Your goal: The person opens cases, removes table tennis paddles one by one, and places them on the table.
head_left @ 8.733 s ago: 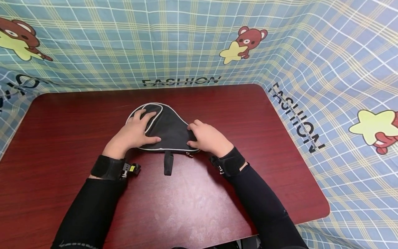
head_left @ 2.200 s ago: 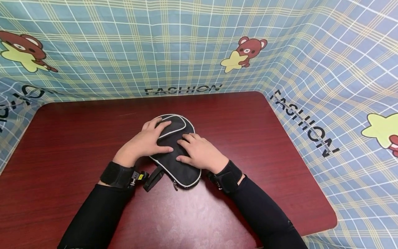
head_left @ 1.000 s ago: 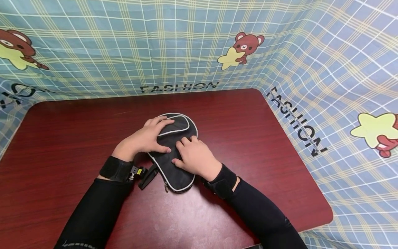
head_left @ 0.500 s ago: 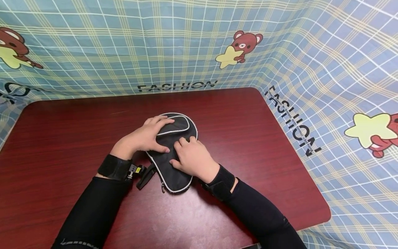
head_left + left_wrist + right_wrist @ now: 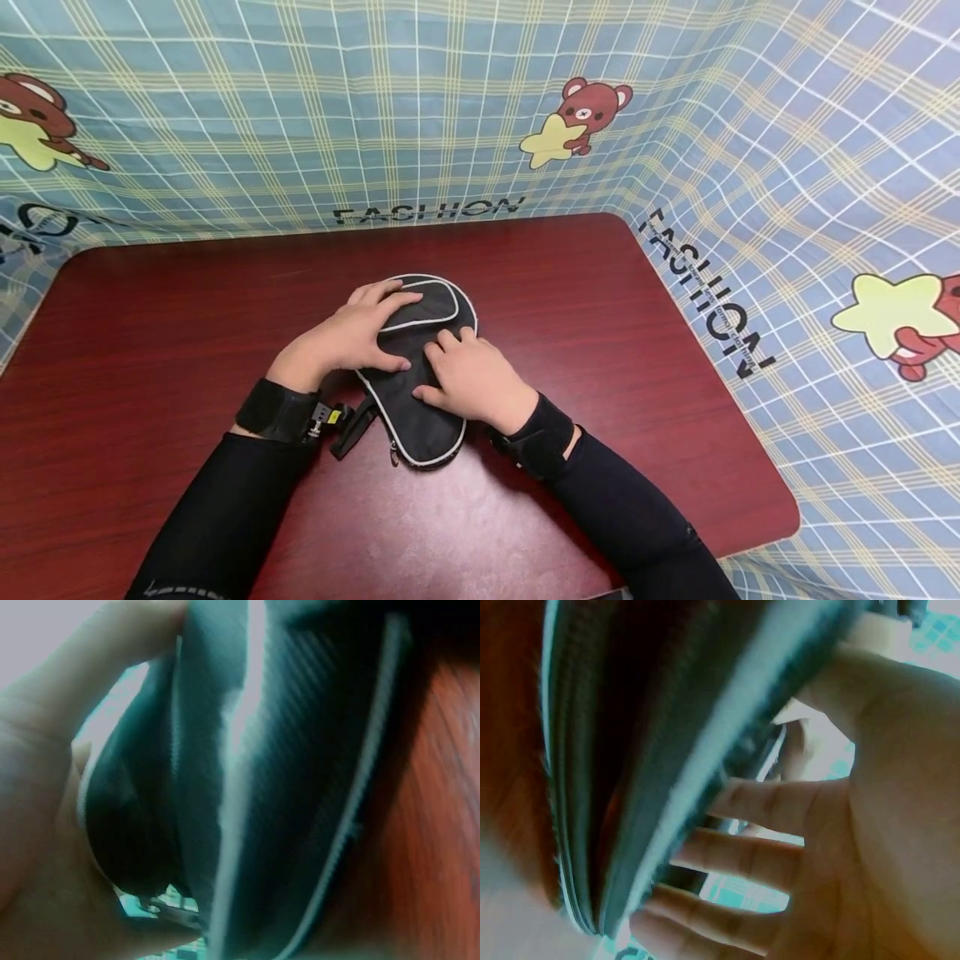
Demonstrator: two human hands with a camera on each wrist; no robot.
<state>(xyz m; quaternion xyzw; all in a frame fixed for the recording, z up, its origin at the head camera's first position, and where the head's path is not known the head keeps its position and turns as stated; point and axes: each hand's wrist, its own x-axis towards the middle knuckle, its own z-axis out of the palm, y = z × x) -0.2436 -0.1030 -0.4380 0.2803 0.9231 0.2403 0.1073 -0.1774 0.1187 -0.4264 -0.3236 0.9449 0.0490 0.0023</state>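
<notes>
A black table tennis racket case (image 5: pixel 422 429) with white piping lies flat on the table, its rounded wide end away from me and its narrow end towards me. My left hand (image 5: pixel 348 333) rests on the far left part, fingers spread over the piped pocket (image 5: pixel 435 304) and thumb on the case body. Across the middle right lies my right hand (image 5: pixel 476 375), fingers slightly bent on the cloth. A short black strap (image 5: pixel 354 429) and a zip pull (image 5: pixel 393 454) stick out at the left edge. In the right wrist view, the fingers (image 5: pixel 742 859) reach along the piped edge (image 5: pixel 697 772).
The dark red table (image 5: pixel 562 317) has rounded corners and is bordered by a blue checked curtain (image 5: pixel 435 100) at the back and right. Black wrist straps with small cameras (image 5: pixel 330 417) sit on both wrists. A dark object shows at the front edge (image 5: pixel 611 593).
Since the oldest frame, the case has turned clockwise, its narrow end swinging from right towards me; my right hand has moved from its right end onto its middle. Over the last second, little differs.
</notes>
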